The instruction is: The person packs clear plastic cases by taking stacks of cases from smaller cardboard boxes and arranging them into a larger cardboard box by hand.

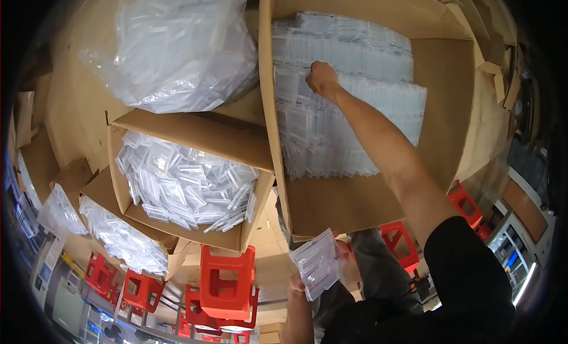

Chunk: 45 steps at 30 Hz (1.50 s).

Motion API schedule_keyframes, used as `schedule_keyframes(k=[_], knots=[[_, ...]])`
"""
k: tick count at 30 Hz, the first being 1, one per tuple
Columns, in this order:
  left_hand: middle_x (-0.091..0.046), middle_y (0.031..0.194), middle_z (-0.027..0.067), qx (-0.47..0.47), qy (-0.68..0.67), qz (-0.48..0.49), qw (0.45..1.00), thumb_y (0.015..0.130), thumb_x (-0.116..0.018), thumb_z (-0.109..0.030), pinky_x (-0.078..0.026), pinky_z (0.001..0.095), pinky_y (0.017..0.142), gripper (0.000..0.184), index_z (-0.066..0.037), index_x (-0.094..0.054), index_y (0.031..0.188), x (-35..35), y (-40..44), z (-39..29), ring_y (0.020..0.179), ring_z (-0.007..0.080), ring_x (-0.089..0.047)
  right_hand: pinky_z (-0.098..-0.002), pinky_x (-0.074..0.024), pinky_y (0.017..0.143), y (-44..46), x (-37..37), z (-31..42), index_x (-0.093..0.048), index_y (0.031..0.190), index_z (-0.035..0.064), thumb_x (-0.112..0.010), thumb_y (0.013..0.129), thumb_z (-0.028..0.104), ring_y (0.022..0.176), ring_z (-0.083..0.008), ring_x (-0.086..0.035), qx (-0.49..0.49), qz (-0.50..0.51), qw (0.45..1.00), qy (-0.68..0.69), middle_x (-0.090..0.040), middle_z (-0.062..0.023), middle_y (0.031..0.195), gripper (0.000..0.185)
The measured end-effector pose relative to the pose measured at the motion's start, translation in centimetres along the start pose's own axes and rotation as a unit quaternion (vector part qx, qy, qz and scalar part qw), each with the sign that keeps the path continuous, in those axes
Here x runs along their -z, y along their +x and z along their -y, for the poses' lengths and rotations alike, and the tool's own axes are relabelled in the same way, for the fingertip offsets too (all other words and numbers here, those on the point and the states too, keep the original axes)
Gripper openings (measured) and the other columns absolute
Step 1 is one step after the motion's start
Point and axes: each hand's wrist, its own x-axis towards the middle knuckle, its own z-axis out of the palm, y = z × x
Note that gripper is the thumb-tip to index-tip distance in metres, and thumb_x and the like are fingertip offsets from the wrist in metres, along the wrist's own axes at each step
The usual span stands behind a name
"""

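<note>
Rows of thin clear plastic pieces stand packed in a large cardboard box. My right hand is over these rows, its fingers curled down among the pieces; what they hold, if anything, is hidden. Low in the view, in front of my body, my left hand grips a clear plastic case by its edge, outside the near side of the large box. The case is tilted, and lines show across its face.
A smaller cardboard box holds a loose heap of clear plastic pieces. Behind it lies a full clear bag. Another box of pieces is at the lower left. Red stools stand beyond the boxes.
</note>
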Motion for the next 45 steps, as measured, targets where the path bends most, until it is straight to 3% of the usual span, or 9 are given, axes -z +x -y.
schedule_keyframes(k=[8,12,15,17,28,32,34,35,45], knots=[[-0.054,0.121,0.0237,-0.001,0.004,0.004,1.000,0.045,-0.094,-0.045,-0.045,0.0475,0.096,0.123,0.003,-0.037,0.142,-0.3,0.4,-0.2,0.114,0.0346,-0.054,-0.0417,-0.0564,0.077,1.0,0.2,1.3,-0.069,0.094,-0.0036,-0.066,0.084,0.018,0.091,-0.0391,-0.068,0.039,-0.027,0.992,-0.118,-0.069,-0.0236,0.098,0.023],[-0.054,0.122,0.0233,-0.001,0.012,0.012,1.000,0.045,-0.093,-0.046,-0.045,0.0469,0.096,0.123,0.003,-0.037,0.143,0.1,0.1,-0.7,0.113,0.0344,-0.055,-0.0432,-0.0537,0.077,-1.9,1.7,-1.9,-0.064,0.102,0.0010,-0.068,0.084,0.022,0.092,-0.0368,-0.067,0.068,-0.102,0.992,-0.026,-0.069,-0.0203,0.098,0.028],[-0.049,0.131,0.0196,0.013,0.045,0.035,0.998,0.052,-0.087,-0.054,-0.038,0.0411,0.100,0.124,-0.001,-0.029,0.148,0.3,0.2,-0.5,0.120,0.0289,-0.049,-0.0444,-0.0522,0.081,-4.0,-0.6,-4.5,-0.060,0.112,0.0008,-0.067,0.080,0.011,0.095,-0.0388,-0.064,0.091,-0.179,0.976,0.088,-0.067,-0.0199,0.101,0.035],[-0.054,0.123,0.0232,0.007,0.003,-0.022,1.000,0.047,-0.093,-0.047,-0.045,0.0464,0.095,0.122,0.004,-0.037,0.143,-0.6,0.5,-0.5,0.112,0.0347,-0.056,-0.0435,-0.0514,0.083,-5.1,-3.8,-5.9,-0.063,0.111,0.0021,-0.069,0.077,0.006,0.095,-0.0372,-0.064,0.055,-0.154,0.965,0.203,-0.065,-0.0194,0.101,0.034],[-0.052,0.126,0.0212,0.035,0.020,0.042,0.998,0.050,-0.089,-0.047,-0.041,0.0447,0.103,0.123,0.000,-0.030,0.147,-0.3,0.6,-0.6,0.117,0.0327,-0.053,-0.0341,-0.0546,0.074,-9.1,-6.8,-4.6,-0.064,0.111,0.0013,-0.062,0.082,-0.005,0.083,-0.0279,-0.068,0.065,-0.260,0.904,0.334,-0.062,-0.0174,0.110,0.029],[-0.051,0.127,0.0217,0.030,0.028,0.003,0.999,0.051,-0.090,-0.045,-0.041,0.0452,0.103,0.123,0.002,-0.029,0.148,-1.5,-0.6,-1.1,0.117,0.0330,-0.053,-0.0300,-0.0526,0.067,-12.4,-6.7,-3.0,-0.066,0.098,0.0020,-0.066,0.083,0.001,0.071,-0.0195,-0.063,0.009,-0.273,0.889,0.367,-0.065,-0.0113,0.085,0.015],[-0.051,0.128,0.0226,0.032,0.027,-0.006,0.999,0.051,-0.090,-0.044,-0.041,0.0448,0.104,0.124,0.003,-0.029,0.147,-1.5,-0.8,-1.3,0.118,0.0336,-0.053,-0.0278,-0.0498,0.060,-13.6,-9.2,-3.7,-0.064,0.090,0.0016,-0.066,0.086,0.003,0.066,-0.0133,-0.062,-0.030,-0.014,0.857,0.514,-0.063,-0.0062,0.072,0.005],[-0.051,0.128,0.0226,0.029,0.030,-0.011,0.999,0.051,-0.090,-0.044,-0.041,0.0448,0.104,0.124,0.003,-0.029,0.147,-1.1,-0.9,-1.2,0.118,0.0336,-0.053,-0.0266,-0.0485,0.056,-14.2,-10.0,-3.4,-0.063,0.086,0.0010,-0.064,0.088,0.003,0.062,-0.0101,-0.060,-0.014,0.028,0.877,0.479,-0.062,-0.0037,0.070,0.003],[-0.050,0.127,0.0224,0.047,0.035,-0.002,0.998,0.049,-0.091,-0.041,-0.040,0.0424,0.104,0.127,0.002,-0.025,0.148,-0.6,-1.5,-1.1,0.116,0.0315,-0.054,-0.0270,-0.0457,0.054,-14.1,-12.3,-1.0,-0.059,0.082,0.0024,-0.066,0.088,0.008,0.056,-0.0112,-0.056,-0.032,-0.168,0.866,0.470,-0.057,-0.0029,0.063,0.011]])
